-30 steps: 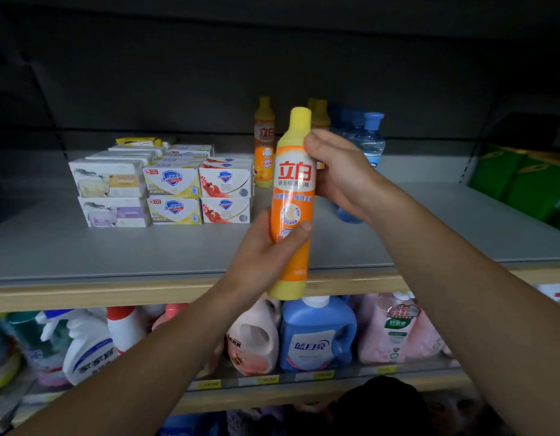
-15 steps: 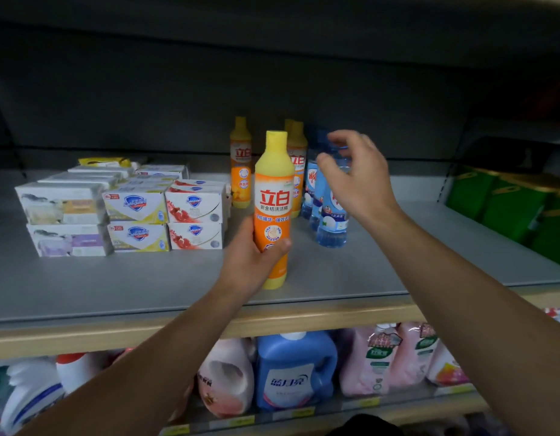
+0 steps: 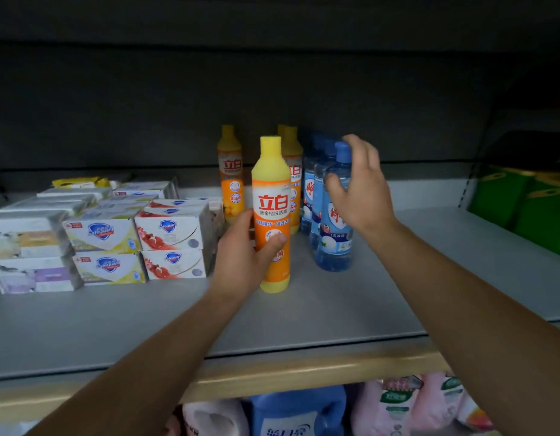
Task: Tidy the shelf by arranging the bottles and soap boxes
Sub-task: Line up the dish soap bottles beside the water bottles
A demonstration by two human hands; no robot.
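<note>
A person's left hand grips the lower body of an orange dish-soap bottle with a yellow cap, thumb curled across the front label, the other fingers wrapped behind it. The bottle stands upright on the grey shelf, long axis vertical, cap pointing up and label facing the camera, near the shelf's middle. The right hand curls round the neck and shoulder of the front blue water bottle, which stands upright just right of the orange one, cap up; whether the fingers actually press on it is blurred. More blue bottles line up behind it, and further orange bottles stand at the back. To the left, soap boxes lie stacked two high in rows, touching one another. Green packs sit at far right; detergent jugs show on the shelf below.
</note>
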